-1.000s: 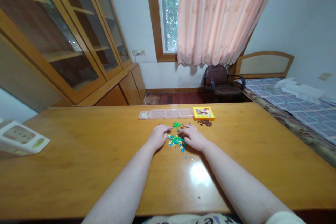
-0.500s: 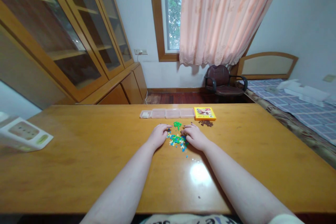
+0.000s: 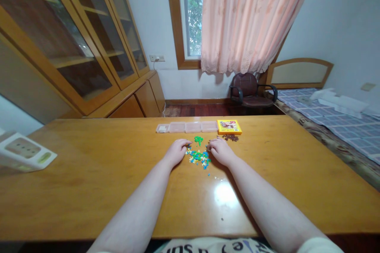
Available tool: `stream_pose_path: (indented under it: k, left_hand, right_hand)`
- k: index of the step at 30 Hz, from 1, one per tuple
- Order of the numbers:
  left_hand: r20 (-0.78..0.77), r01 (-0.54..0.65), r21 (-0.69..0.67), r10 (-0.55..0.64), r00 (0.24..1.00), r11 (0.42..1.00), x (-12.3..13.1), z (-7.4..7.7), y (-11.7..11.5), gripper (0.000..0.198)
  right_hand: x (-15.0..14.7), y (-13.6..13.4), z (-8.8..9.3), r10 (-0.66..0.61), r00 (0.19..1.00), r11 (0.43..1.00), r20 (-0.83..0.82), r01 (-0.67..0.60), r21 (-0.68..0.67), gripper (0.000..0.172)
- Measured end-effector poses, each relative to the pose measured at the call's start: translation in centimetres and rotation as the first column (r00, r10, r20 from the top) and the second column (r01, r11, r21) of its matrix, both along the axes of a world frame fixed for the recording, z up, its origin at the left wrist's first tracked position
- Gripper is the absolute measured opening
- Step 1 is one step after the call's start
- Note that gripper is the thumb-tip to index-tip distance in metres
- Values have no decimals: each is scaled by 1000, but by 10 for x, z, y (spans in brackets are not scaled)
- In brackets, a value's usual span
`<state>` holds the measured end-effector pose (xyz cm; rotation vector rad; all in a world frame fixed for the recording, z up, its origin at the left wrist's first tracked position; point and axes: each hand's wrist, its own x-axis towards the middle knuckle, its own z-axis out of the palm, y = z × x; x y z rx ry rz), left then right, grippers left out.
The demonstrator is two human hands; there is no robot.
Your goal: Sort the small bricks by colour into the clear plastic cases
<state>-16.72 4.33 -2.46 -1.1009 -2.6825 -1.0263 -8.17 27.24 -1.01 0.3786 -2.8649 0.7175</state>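
A small heap of tiny coloured bricks (image 3: 199,157), blue, green, yellow and white, lies on the wooden table (image 3: 89,166). My left hand (image 3: 176,152) rests at the heap's left edge, fingers curled with the tips on the pieces. My right hand (image 3: 219,151) sits at the heap's right edge, fingers also curled down onto the bricks. Whether either pinches a piece is too small to see. A separate cluster of green pieces (image 3: 198,140) lies just beyond the heap, between the fingertips. A little pile of brown pieces (image 3: 230,138) sits to the right.
A clear plastic compartment box (image 3: 187,127) and a yellow packet (image 3: 228,126) lie at the table's far side. A white carton (image 3: 23,153) lies at the left edge. Beyond are glass-door cabinets, a window with pink curtain, a dark armchair (image 3: 251,91) and a bed.
Both hands have drawn slightly apart at the heap's sides, baring more of the bricks. The view shifted a little.
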Motion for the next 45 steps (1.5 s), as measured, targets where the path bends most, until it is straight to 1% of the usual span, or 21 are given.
stream_pose_path:
  k: [2,4,6,8,11,13,16,19,23,25,27,29,31,33,37,39,42,45]
  left_hand:
    - [3,6,4,-6,1000,1000,0,0,-1,40]
    - [3,8,7,-8,1000,1000,0,0,-1,40]
    - [3,14,6,-14,1000,1000,1,1,-1,39]
    - [6,26,-1,-26,1000,1000,2,1,-1,38]
    - [13,35,-18,-35,999,999,3,2,-1,39]
    - [19,34,-28,-33,999,999,3,1,-1,41]
    - [25,27,-42,-26,999,999,2,1,-2,46]
    - [33,31,-51,-29,999,998,1,1,-2,51]
    - [31,91,-93,-88,996,992,2,3,-2,49]
    - [25,126,-131,-123,992,983,3,5,-2,46]
    - [7,149,-173,-150,989,974,4,7,-2,45]
    - [-25,165,-206,-173,985,965,4,9,-3,43]
    - [-57,176,-219,-192,980,960,3,9,-4,41]
    - [-73,195,-226,-217,973,954,1,8,-5,40]
    - [-89,218,-251,-247,965,943,-1,3,-5,37]
    - [-99,225,-248,-255,962,942,-2,2,-5,37]
    - [-114,234,-236,-266,957,943,-2,1,-5,37]
    - [-123,237,-248,-273,954,939,-2,2,-5,38]
  right_hand:
    - [-2,3,-2,-93,996,996,4,93,-13,27]
    - [-3,3,-5,-135,991,989,14,135,-53,30]
    - [-3,2,-9,-97,995,990,18,98,-103,34]
    - [-3,0,-11,-7,1000,990,22,10,-140,38]
    - [-1,-2,-11,99,994,986,42,-92,-141,39]
    - [0,-3,-8,106,993,989,48,-101,-107,36]
    - [0,-2,-4,75,997,995,32,-73,-61,32]
    - [1,0,-2,68,998,995,4,-68,-68,32]
    - [4,-4,-3,143,989,978,-25,-146,-152,46]
    - [6,-8,-2,190,982,965,-1,-187,-181,51]
    - [8,-12,0,232,972,959,36,-222,-174,53]
    - [10,-13,3,258,964,960,61,-249,-132,51]
    - [10,-12,4,254,965,965,71,-247,-90,48]
    - [8,-8,5,214,974,975,70,-209,-78,43]
    - [3,1,1,98,994,991,45,-94,-93,33]
    - [1,3,-1,78,997,991,19,-75,-110,32]
    - [1,2,-4,125,992,981,-22,-127,-146,35]
    - [1,-1,-6,174,984,974,-38,-178,-139,35]
